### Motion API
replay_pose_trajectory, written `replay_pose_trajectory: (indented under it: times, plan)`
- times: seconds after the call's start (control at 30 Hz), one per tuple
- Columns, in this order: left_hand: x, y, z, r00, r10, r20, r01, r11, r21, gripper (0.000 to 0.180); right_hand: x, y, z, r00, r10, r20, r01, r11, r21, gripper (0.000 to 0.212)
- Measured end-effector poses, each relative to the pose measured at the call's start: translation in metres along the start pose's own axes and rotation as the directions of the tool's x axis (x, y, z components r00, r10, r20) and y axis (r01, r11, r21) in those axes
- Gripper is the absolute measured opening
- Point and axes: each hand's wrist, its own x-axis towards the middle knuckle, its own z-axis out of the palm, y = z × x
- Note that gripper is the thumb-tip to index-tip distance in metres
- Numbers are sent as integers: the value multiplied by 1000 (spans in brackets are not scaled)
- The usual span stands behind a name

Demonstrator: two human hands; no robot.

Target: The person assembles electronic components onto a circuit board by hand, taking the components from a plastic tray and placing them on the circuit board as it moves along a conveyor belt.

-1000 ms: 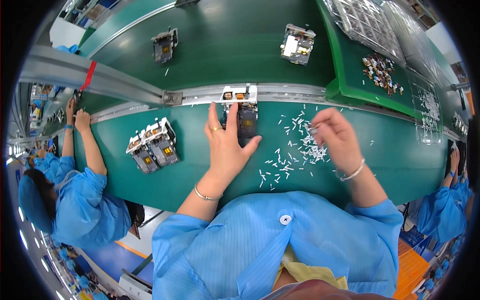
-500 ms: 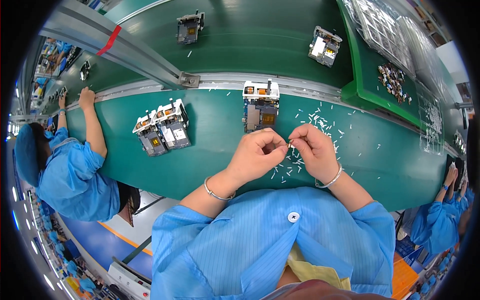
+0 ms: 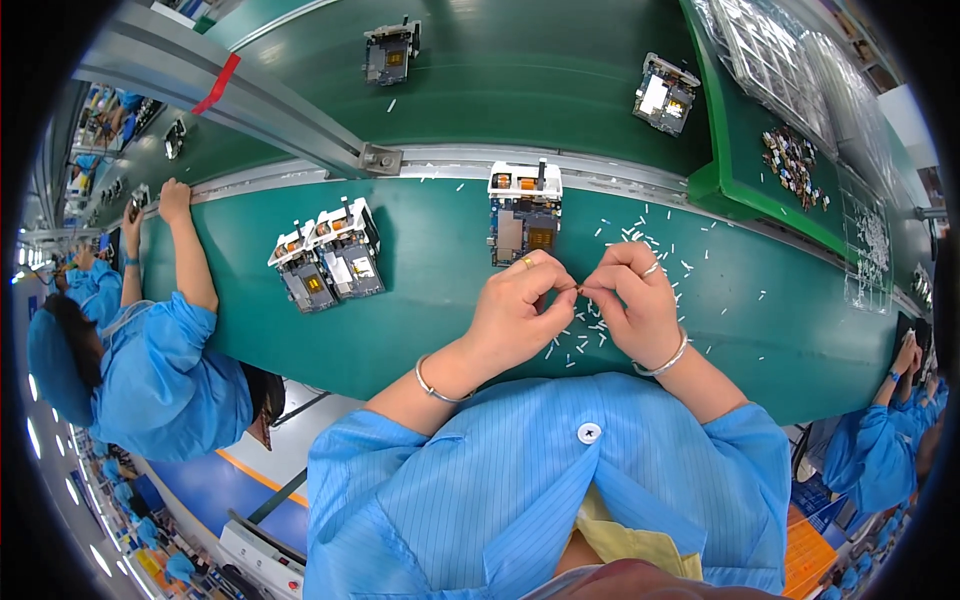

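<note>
Brown, tiny component (image 3: 579,289), too small to make out in shape, pinched between thumb and finger of the bare left hand (image 3: 522,308) and likewise of the bare right hand (image 3: 637,308), close together above the green table mat (image 3: 430,255). At risk of dropping through a loosened or uneven pinch, then of getting lost among the slim white strips (image 3: 645,240) strewn around the right hand. Just beyond the left hand, a grey-and-black circuit-board module (image 3: 522,225) with white plastic frame and copper-coloured coils, open to a knock from a stray knuckle; farther left, two similar modules (image 3: 345,258) side by side
</note>
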Motion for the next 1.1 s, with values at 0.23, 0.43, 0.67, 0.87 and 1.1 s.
replay_pose_trajectory:
  times: [0.23,0.43,0.67,0.87,1.1]
  plan:
    - [-2,1,10,997,79,-21,-78,996,51,8,-9,-3,-3,982,-149,-114,122,970,-211,17]
    - [-3,6,17,988,155,-16,-151,975,162,8,-15,-4,-7,977,-170,-130,133,958,-253,18]
    - [-5,8,18,989,145,-28,-137,971,194,6,-25,-1,-3,991,83,-110,-74,994,81,15]
    - [-6,0,11,988,-153,-3,151,974,-171,3,-29,15,-30,955,115,272,-24,948,-316,16]
    - [-4,-9,0,782,-383,491,606,286,-742,12,-10,-8,-15,988,152,37,-157,963,218,14]
